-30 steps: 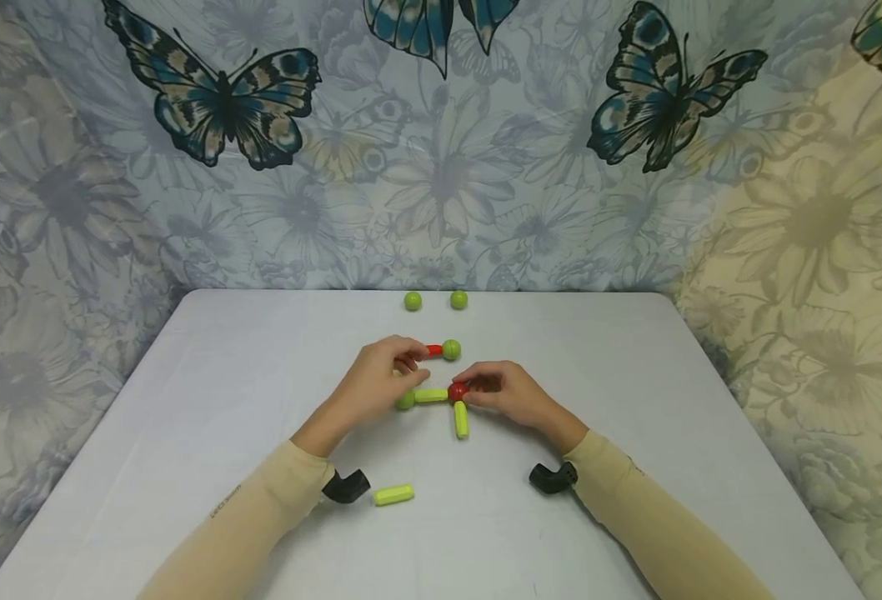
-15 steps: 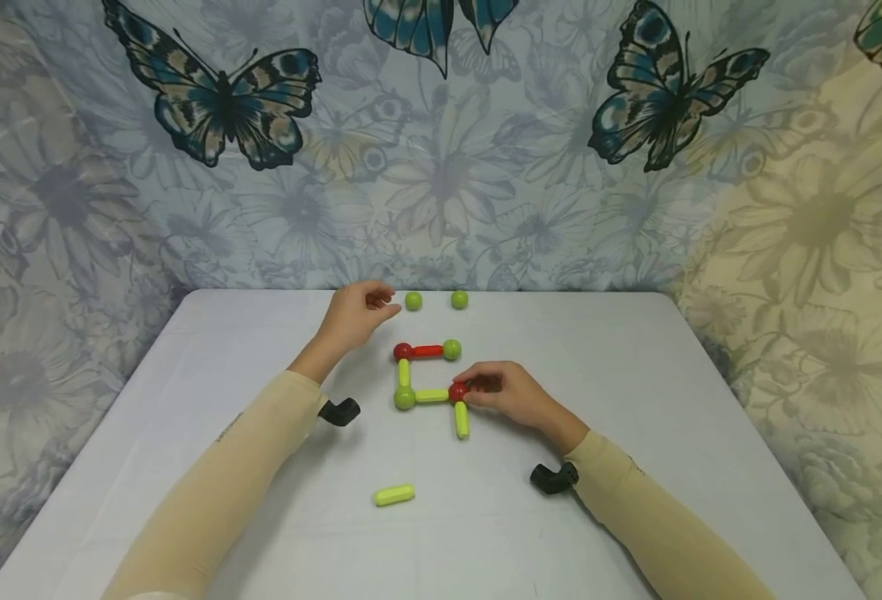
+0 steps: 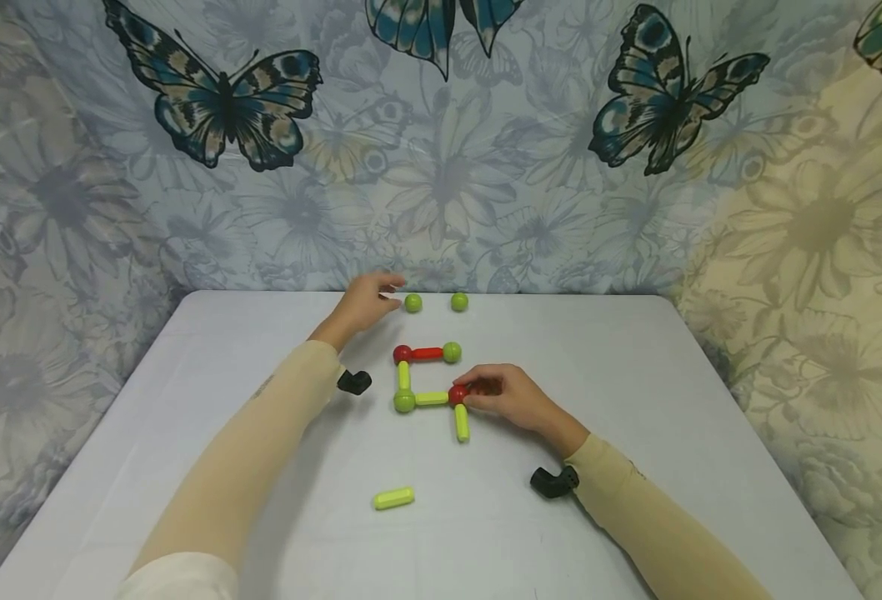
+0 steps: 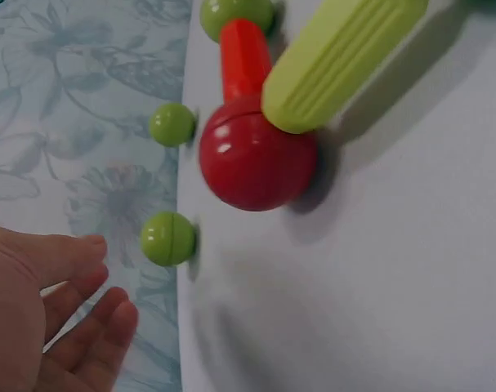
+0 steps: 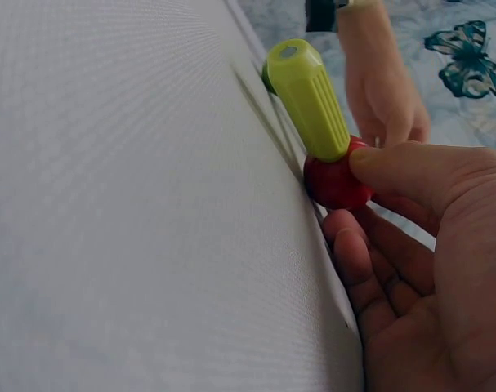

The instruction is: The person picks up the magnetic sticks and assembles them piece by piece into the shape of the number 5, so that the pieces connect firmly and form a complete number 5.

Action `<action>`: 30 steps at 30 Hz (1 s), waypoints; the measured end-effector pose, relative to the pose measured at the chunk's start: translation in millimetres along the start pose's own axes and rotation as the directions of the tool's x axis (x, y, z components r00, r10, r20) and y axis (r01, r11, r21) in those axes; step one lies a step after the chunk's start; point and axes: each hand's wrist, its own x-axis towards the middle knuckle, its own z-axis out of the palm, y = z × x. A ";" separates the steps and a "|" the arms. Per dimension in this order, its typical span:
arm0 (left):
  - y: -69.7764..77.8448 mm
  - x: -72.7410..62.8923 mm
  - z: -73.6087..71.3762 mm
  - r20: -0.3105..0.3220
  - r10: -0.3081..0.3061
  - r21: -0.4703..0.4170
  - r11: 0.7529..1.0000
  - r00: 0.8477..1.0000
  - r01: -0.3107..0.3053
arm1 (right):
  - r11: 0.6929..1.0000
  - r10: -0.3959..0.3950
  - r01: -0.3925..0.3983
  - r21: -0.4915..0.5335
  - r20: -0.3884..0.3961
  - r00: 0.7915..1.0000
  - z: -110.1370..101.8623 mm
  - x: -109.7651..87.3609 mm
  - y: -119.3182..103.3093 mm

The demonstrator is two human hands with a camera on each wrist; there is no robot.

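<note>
Beside the left one of two loose green balls (image 3: 413,303), at the back of the table, is my left hand (image 3: 364,302). A gap shows between its parted fingers and that ball in the left wrist view. My right hand (image 3: 514,398) pinches a red ball (image 5: 337,184) between thumb and fingers. From that red ball a yellow-green rod (image 3: 462,423) points toward me, and another rod (image 3: 432,399) runs left to a green ball (image 3: 404,401). A further rod (image 3: 403,375) links this to a second red ball (image 3: 403,355), then a red rod (image 3: 428,353) and a green ball (image 3: 452,352).
One loose yellow-green rod (image 3: 393,498) lies nearer to me. The second loose green ball (image 3: 459,302) sits by the table's far edge. Behind the white table (image 3: 598,350) hangs a butterfly-patterned backdrop (image 3: 448,183).
My left hand has left the joined pieces near the second red ball and moved to the back, beside the loose green ball. The right hand stays on its red ball.
</note>
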 end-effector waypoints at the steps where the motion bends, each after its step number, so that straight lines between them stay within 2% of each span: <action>1: -1.2 1.9 1.1 0.026 -0.001 0.016 1.000 1.000 0.001 | 1.000 -0.001 0.001 -0.004 -0.001 1.000 -0.7 0.3 -0.7; 7: -3.5 6.2 11.7 0.151 0.012 0.114 0.993 0.989 -0.030 | 1.000 -0.011 0.011 -0.008 -0.003 1.000 -1.6 0.5 -2.5; 12: -3.0 7.7 21.8 0.184 0.056 0.174 0.981 0.981 -0.089 | 1.000 -0.003 0.003 -0.008 0.002 1.000 -0.3 -2.0 -2.0; 21: 1.1 10.7 29.6 0.123 0.014 0.245 0.969 0.992 -0.044 | 1.000 -0.009 0.009 -0.009 -0.003 1.000 1.4 -2.7 -0.3; 30: 1.4 13.1 29.1 0.083 -0.012 0.229 0.973 0.996 -0.008 | 0.999 -0.032 0.032 -0.005 0.005 0.999 0.7 -1.9 2.2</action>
